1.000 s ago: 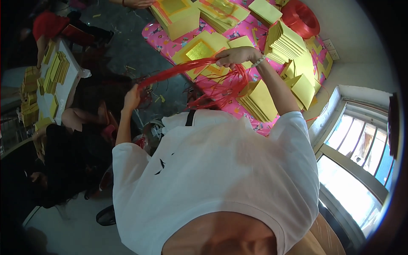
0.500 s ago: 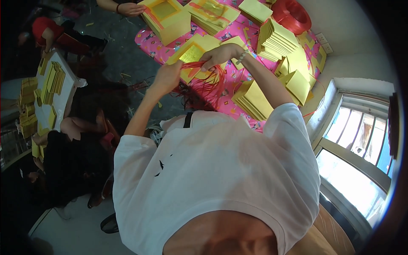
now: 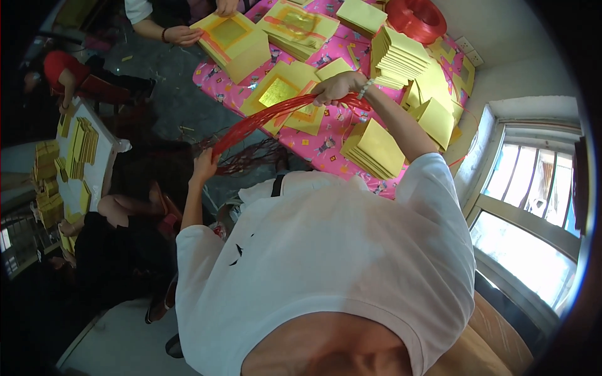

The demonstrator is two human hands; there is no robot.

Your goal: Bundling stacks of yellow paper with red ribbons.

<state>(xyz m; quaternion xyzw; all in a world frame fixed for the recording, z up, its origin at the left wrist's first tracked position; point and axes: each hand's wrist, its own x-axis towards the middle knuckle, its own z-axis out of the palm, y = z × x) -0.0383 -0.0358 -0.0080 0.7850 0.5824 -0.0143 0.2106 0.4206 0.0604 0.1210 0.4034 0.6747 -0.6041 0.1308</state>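
Observation:
A bundle of thin red plastic strings (image 3: 263, 117) stretches between my two hands above the near edge of the table. My left hand (image 3: 205, 166) is closed around its lower left end, and loose strands hang beside that hand. At the other end my right hand (image 3: 338, 88) grips the bundle, with short looped strands sticking out past the bracelet on that wrist. Beneath the bundle lie yellow paper sheets (image 3: 254, 100) with a gold square and orange bands. A stack of folded yellow paper (image 3: 373, 150) stands near my right forearm.
The table wears a pink patterned cloth (image 3: 219, 88). At the back are more yellow stacks (image 3: 401, 59) and a red string coil (image 3: 417, 19). A co-worker's hand (image 3: 182, 36) holds yellow paper at far left. Other people sit by a white table (image 3: 94, 144); a barred window is right.
My hands have moved apart: the left down and to the left, the right slightly to the right. The red strings, gathered between them before, are now drawn out long. A co-worker's second hand has appeared.

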